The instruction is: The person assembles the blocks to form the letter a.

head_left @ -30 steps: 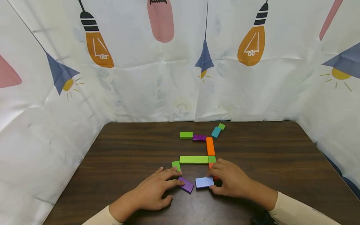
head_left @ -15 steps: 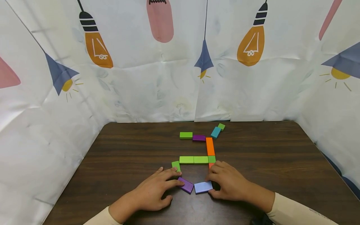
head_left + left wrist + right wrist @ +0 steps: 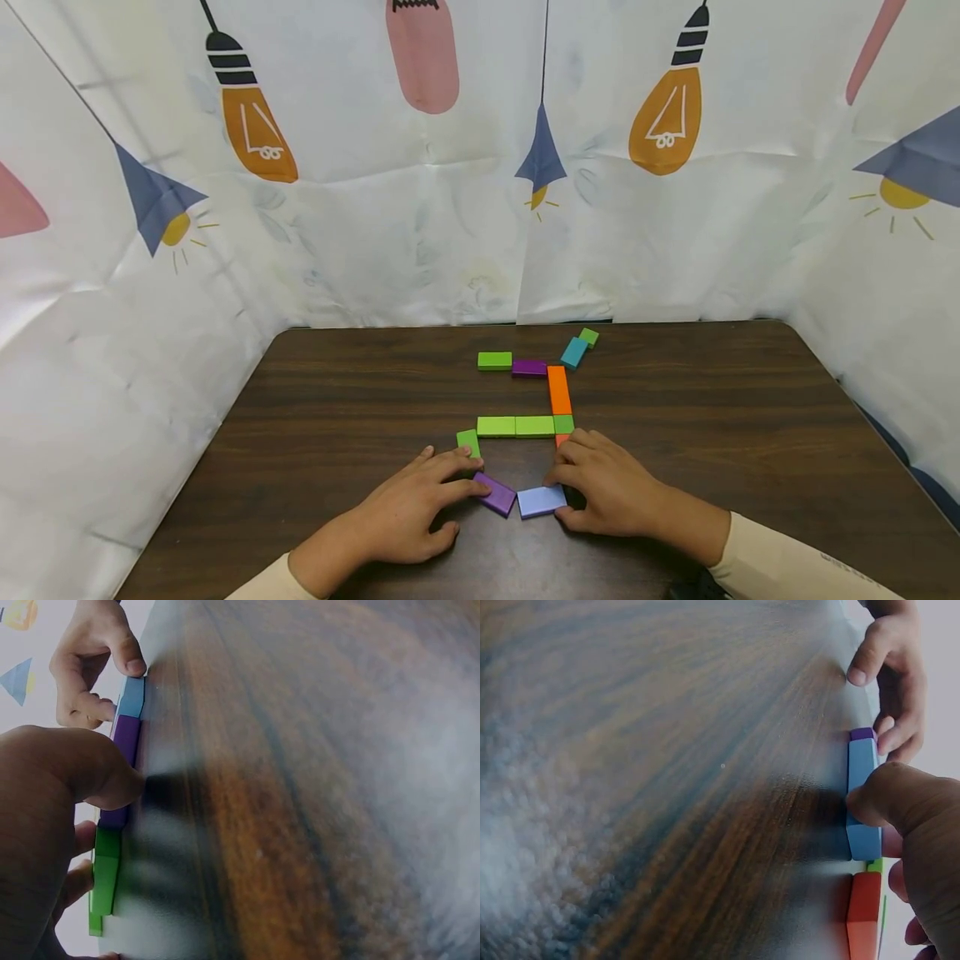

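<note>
A light blue block [image 3: 537,502] lies flat on the table, pinched between the thumb and fingers of my right hand [image 3: 621,493]. Its left end meets the lower right corner of a purple block [image 3: 498,498]. My left hand [image 3: 408,510] is spread low over the table, with one fingertip on the purple block and another on a small green block [image 3: 467,439]. The left thumb stays off the blocks in the head view. Under my right fingers a red-orange block [image 3: 863,911] is mostly hidden from the head view, but the right wrist view shows its end near the light blue block.
Two lime green blocks [image 3: 516,427] form a row ending at a green square [image 3: 563,424]. Beyond stand an orange block [image 3: 559,390], a dark purple block [image 3: 529,369], a green block [image 3: 495,361] and a teal block [image 3: 574,353]. A printed curtain [image 3: 360,250] hangs behind the dark table [image 3: 337,400].
My right hand has slid the light blue block slightly left and nearer, turning it a little, so that its end meets the purple block. The left hand has kept its place.
</note>
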